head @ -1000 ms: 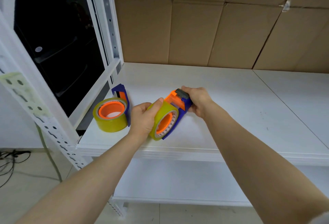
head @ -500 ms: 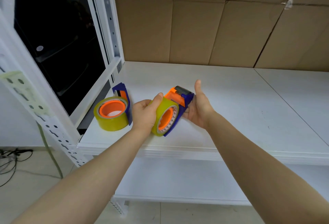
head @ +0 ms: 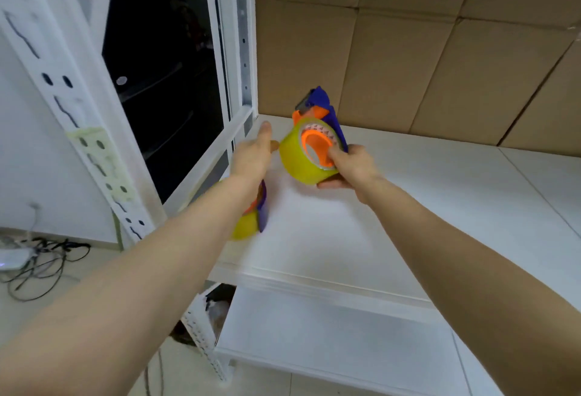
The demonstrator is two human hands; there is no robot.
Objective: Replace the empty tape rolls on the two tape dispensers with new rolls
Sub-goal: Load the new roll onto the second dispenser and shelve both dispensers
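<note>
My right hand (head: 350, 167) grips a blue and orange tape dispenser (head: 320, 111) with a full yellow tape roll (head: 298, 158) on its orange hub, lifted above the white shelf (head: 408, 207) and tilted upright. My left hand (head: 253, 153) is open just left of the roll, fingers stretched out, holding nothing. A second blue dispenser with a yellow roll (head: 250, 222) lies on the shelf near its left front corner, mostly hidden under my left forearm.
Brown cardboard panels (head: 424, 65) form the back wall behind the shelf. A white perforated upright (head: 103, 156) and a dark window (head: 163, 81) stand at the left. A lower white shelf (head: 330, 332) sits below. Cables (head: 41, 263) lie on the floor at the left.
My left hand let go of the roll and opened. My right hand shifted its grip to the roll side and raised the dispenser off the shelf, turning it upright.
</note>
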